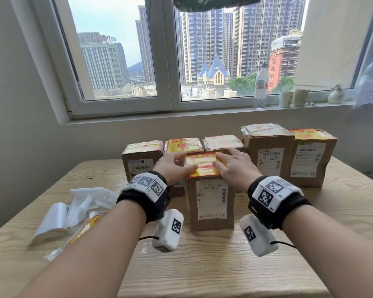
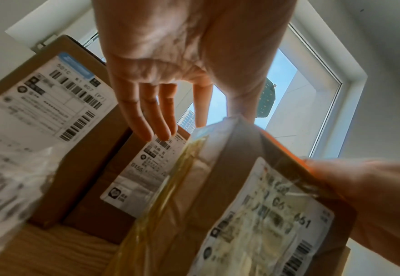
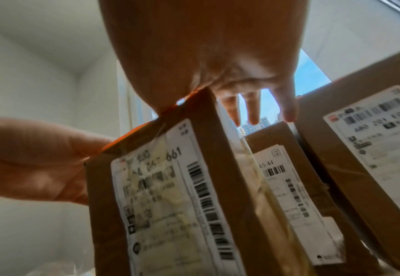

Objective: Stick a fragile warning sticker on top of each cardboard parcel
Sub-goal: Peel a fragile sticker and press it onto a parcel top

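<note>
A tall brown cardboard parcel (image 1: 210,203) stands at the middle of the wooden table (image 1: 202,265), with a yellow and red fragile sticker (image 1: 202,165) lying on its top. My left hand (image 1: 172,166) rests on the sticker's left side, thumb flat on it. My right hand (image 1: 235,166) presses the right side the same way. In the left wrist view the left hand's fingers (image 2: 147,112) hang straight past the parcel (image 2: 229,186). In the right wrist view the right hand (image 3: 218,56) lies over the parcel's (image 3: 166,186) top edge, fingers straight.
Several more parcels (image 1: 269,153) stand in a row behind, each topped with a similar sticker. White backing papers (image 1: 73,207) and a sticker pack (image 1: 86,229) lie at the table's left. A bottle (image 1: 261,87), paper cups (image 1: 293,97) and a small vase (image 1: 336,95) stand on the windowsill.
</note>
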`<state>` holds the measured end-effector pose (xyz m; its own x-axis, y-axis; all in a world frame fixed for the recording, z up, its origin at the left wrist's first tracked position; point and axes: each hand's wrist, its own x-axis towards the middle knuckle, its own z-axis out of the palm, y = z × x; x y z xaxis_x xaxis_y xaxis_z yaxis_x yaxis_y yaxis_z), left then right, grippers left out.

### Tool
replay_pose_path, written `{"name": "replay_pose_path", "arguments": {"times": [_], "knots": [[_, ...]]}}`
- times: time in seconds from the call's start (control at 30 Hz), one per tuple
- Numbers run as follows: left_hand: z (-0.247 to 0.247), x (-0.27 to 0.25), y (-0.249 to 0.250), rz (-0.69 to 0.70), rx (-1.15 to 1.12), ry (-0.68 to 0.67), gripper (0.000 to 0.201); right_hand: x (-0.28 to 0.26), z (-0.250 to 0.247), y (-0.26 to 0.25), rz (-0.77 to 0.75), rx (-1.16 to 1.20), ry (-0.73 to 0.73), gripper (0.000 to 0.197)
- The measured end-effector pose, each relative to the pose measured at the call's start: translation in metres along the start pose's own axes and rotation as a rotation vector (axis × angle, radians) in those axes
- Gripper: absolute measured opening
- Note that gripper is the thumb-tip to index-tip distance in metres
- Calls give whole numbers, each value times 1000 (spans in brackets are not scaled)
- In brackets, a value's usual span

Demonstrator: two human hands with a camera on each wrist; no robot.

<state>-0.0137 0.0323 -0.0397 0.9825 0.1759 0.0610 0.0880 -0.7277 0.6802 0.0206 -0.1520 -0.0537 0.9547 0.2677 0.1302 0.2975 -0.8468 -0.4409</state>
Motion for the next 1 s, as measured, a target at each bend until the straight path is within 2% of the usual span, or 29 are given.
{"name": "replay_pose_path", "arguments": {"times": [0.1, 0.17, 0.23, 0.33, 0.5, 0.63, 0.73, 0.87, 1.0], "knots": [[-3, -3, -2, -42, -120, 19, 50, -2, -3, 12, 62, 65, 116, 48], [-2, -6, 0, -122, -265, -28, 46, -4, -4, 17, 103, 60, 176, 45], [1, -8, 0, -163, -332, -103, 47, -4, -2, 19, 167, 118, 153, 51], [-2, -16, 3, -155, -350, -130, 43, -7, 2, 14, 201, 189, 120, 59], [-29, -28, -3, -18, -372, -222, 70, -13, -10, -5, 184, 151, 168, 55], [-57, -40, -6, 99, -445, -225, 93, -16, -33, -30, 174, 241, 186, 52], [-83, -48, -6, 106, -540, -149, 108, -17, -47, -57, 88, 415, 201, 53], [-130, -61, -14, 81, -523, 19, 84, -21, -60, -116, -13, 721, 164, 39], [-184, -71, -35, 13, -506, 194, 74, -16, -58, -172, -151, 907, 94, 32]]}}
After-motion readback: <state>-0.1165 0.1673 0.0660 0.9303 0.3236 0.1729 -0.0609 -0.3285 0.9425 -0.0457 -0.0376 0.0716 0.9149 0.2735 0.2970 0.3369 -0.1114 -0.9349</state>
